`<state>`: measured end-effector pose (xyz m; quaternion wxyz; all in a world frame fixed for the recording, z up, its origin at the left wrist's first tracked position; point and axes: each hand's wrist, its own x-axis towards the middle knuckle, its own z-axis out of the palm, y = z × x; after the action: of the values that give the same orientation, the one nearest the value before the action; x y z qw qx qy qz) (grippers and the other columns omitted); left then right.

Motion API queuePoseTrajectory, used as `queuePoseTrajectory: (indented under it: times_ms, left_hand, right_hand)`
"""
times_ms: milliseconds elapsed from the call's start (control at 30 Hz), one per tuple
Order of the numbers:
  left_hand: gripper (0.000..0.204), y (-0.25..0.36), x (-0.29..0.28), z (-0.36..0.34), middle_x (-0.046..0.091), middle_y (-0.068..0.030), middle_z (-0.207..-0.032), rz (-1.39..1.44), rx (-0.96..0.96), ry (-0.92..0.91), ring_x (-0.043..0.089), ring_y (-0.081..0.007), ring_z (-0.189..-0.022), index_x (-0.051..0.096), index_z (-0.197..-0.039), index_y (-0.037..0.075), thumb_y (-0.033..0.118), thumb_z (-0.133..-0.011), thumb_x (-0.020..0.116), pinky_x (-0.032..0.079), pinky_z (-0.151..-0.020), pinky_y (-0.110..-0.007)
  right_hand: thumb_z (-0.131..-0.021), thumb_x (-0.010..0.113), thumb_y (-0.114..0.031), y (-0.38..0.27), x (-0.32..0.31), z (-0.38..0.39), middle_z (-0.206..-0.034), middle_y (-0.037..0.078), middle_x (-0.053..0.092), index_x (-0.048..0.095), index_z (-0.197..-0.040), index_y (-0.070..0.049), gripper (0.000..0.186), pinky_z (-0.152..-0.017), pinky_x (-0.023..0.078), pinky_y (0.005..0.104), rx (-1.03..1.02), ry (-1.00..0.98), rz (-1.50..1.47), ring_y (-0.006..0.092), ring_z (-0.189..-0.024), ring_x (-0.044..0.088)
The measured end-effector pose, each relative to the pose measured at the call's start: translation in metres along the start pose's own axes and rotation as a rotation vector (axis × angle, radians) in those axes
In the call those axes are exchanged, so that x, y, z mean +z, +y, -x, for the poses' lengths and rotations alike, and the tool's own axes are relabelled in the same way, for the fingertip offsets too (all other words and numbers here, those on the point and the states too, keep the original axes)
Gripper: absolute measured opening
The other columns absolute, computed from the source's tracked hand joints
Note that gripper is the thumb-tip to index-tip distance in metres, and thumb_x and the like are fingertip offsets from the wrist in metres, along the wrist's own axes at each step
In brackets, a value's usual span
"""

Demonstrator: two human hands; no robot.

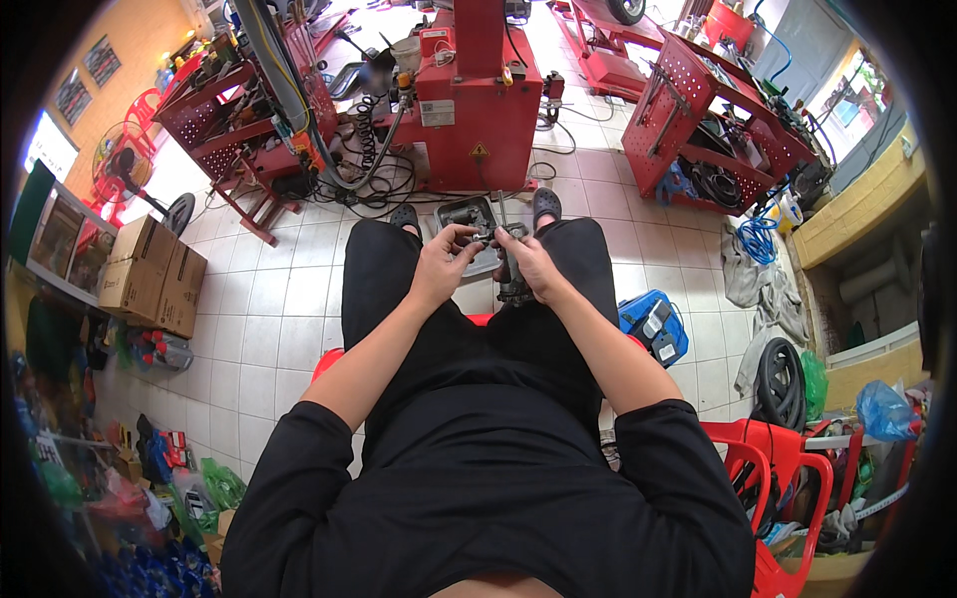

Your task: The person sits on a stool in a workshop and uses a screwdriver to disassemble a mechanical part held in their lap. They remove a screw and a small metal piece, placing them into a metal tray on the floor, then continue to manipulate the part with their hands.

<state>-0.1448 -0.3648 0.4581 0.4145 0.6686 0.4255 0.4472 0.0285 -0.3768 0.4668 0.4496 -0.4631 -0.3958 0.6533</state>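
Note:
I sit with both hands together between my knees. My right hand (pixel 535 264) is closed around a dark grey metal machine part (pixel 513 286), whose lower end hangs over my right thigh. A thin straight rod (pixel 501 206) rises beside its fingertips; whether it belongs to the part I cannot tell. My left hand (pixel 444 261) is closed in a pinch at the part's left side, and what is between its fingertips is too small to make out. Below the hands, on the floor between my feet, lies a grey tray (pixel 483 262) with metal pieces in it.
A red machine base (pixel 474 140) stands ahead, with black cables (pixel 374 189) on the tiles beside it. Red perforated tool carts (pixel 688 125) flank it. Cardboard boxes (pixel 150 274) are at left. A blue case (pixel 654 326) and a red chair (pixel 797 488) are at right.

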Motion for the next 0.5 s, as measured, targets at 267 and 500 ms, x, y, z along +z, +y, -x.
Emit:
queuePoseTrajectory:
  times_ms: [267,500]
  left_hand:
    - [0.021,0.002,0.001,0.003,0.056,-0.0026,-0.064,-0.065,-0.062,0.06,0.051,-0.0098,-0.057,0.056,-0.086,0.0,0.021,-0.089,0.055,0.042,-0.055,-0.025]
    - [0.024,0.0,0.004,0.0,0.055,-0.0024,-0.066,0.151,-0.052,0.055,0.051,-0.0074,-0.059,0.055,-0.085,0.001,0.024,-0.088,0.056,0.042,-0.054,-0.023]
  right_hand:
    - [-0.078,0.063,-0.05,0.007,-0.001,-0.003,-0.067,0.005,0.053,0.051,-0.09,-0.001,0.052,-0.045,0.044,0.0262,-0.031,0.025,0.121,0.0124,-0.053,0.053]
    - [-0.079,0.063,-0.05,0.001,0.003,0.003,-0.067,0.006,0.055,0.053,-0.088,0.0,0.052,-0.047,0.043,0.025,-0.049,0.051,0.111,0.0114,-0.053,0.053]
